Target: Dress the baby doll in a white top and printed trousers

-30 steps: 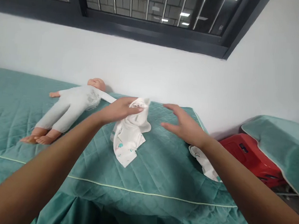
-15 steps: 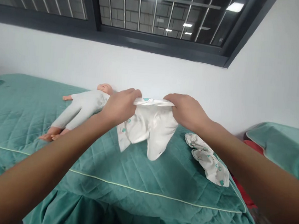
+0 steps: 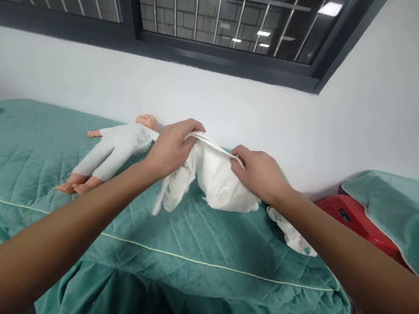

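Note:
My left hand (image 3: 172, 147) and my right hand (image 3: 261, 173) both grip a small white baby garment (image 3: 213, 179) with little teal prints. They hold it by its upper edge, just above the teal quilted bed (image 3: 81, 214). The cloth hangs slack between the hands, and its lower part rests on the cover. A baby doll (image 3: 114, 149) in a white suit lies on its back to the left, head toward the wall, a short way from my left hand.
A second white printed garment (image 3: 290, 233) lies crumpled on the bed under my right forearm. A red object (image 3: 356, 224) sits on the floor at the right beside another teal-covered bed (image 3: 394, 210). A white wall with a dark-framed window runs behind.
One second ago only my left hand held the garment and my right was open. Then my right hand took hold too. Since then the right hand has dropped lower and the cloth has shifted right.

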The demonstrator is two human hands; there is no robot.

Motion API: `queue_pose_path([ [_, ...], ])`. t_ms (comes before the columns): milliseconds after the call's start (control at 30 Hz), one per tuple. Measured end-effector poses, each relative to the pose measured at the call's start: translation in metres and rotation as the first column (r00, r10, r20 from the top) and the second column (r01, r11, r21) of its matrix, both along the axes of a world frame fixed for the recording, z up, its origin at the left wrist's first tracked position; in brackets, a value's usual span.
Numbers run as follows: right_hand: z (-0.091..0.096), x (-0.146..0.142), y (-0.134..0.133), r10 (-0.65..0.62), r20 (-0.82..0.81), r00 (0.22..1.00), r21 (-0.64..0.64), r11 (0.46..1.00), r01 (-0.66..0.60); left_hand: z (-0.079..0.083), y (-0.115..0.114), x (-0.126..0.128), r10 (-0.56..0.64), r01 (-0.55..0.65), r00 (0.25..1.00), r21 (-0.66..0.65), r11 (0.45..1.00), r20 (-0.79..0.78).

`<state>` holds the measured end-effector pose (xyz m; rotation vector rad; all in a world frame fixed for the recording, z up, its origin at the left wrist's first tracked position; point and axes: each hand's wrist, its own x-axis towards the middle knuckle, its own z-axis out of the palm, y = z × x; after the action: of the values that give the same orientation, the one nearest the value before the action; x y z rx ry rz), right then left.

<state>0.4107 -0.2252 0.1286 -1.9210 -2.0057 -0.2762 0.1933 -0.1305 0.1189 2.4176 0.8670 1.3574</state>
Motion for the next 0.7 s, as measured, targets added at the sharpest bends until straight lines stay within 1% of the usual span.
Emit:
queue_pose_path([
  [33, 0.0, -0.001, 0.001, -0.019, 0.016, 1.0, 0.003, 1.0, 0.019, -0.001, 0.0, -0.001, 0.026, -0.026, 0.999, 0.019, 0.999, -0.04],
  [100, 0.001, 0.003, 0.003, -0.049, 0.066, 0.997, 0.028, 0.999, 0.047, -0.003, 0.002, -0.006, 0.123, -0.114, 0.979, 0.062, 0.991, -0.163],
  [167, 0.004, 0.011, 0.004, -0.074, 0.146, 0.986, 0.051, 0.996, 0.067, -0.007, 0.005, -0.013, 0.242, -0.22, 0.928, 0.108, 0.97, -0.284],
  [233, 0.006, 0.02, 0.004, -0.086, 0.209, 0.974, 0.058, 0.995, 0.075, -0.012, 0.011, -0.021, 0.321, -0.295, 0.889, 0.127, 0.947, -0.327],
  [267, 0.006, 0.025, 0.003, -0.085, 0.214, 0.973, 0.057, 0.996, 0.075, -0.015, 0.014, -0.026, 0.334, -0.314, 0.89, 0.114, 0.943, -0.312],
  [333, 0.005, 0.035, -0.001, -0.082, 0.154, 0.985, 0.057, 0.996, 0.074, -0.02, 0.02, -0.034, 0.323, -0.322, 0.919, 0.042, 0.946, -0.227],
  [433, 0.002, 0.048, -0.011, -0.079, -0.061, 0.995, 0.058, 0.995, 0.082, -0.026, 0.025, -0.044, 0.291, -0.298, 0.953, -0.09, 0.95, -0.085],
  [500, 0.002, 0.056, -0.017, -0.083, -0.18, 0.98, 0.079, 0.992, 0.099, -0.026, 0.026, -0.048, 0.3, -0.305, 0.952, -0.144, 0.941, -0.058],
  [533, 0.002, 0.059, -0.019, -0.09, -0.209, 0.974, 0.098, 0.989, 0.113, -0.025, 0.027, -0.049, 0.303, -0.31, 0.95, -0.166, 0.936, -0.07],
  [600, 0.004, 0.065, -0.018, -0.118, -0.211, 0.97, 0.113, 0.983, 0.144, -0.024, 0.032, -0.05, 0.266, -0.286, 0.957, -0.215, 0.934, -0.119],
  [633, 0.003, 0.067, -0.015, -0.144, -0.195, 0.97, 0.096, 0.982, 0.165, -0.024, 0.036, -0.05, 0.228, -0.256, 0.964, -0.245, 0.935, -0.138],
  [700, -0.001, 0.071, -0.002, -0.213, -0.124, 0.969, 0.014, 0.976, 0.217, -0.031, 0.05, -0.047, 0.155, -0.196, 0.976, -0.302, 0.933, -0.152],
])
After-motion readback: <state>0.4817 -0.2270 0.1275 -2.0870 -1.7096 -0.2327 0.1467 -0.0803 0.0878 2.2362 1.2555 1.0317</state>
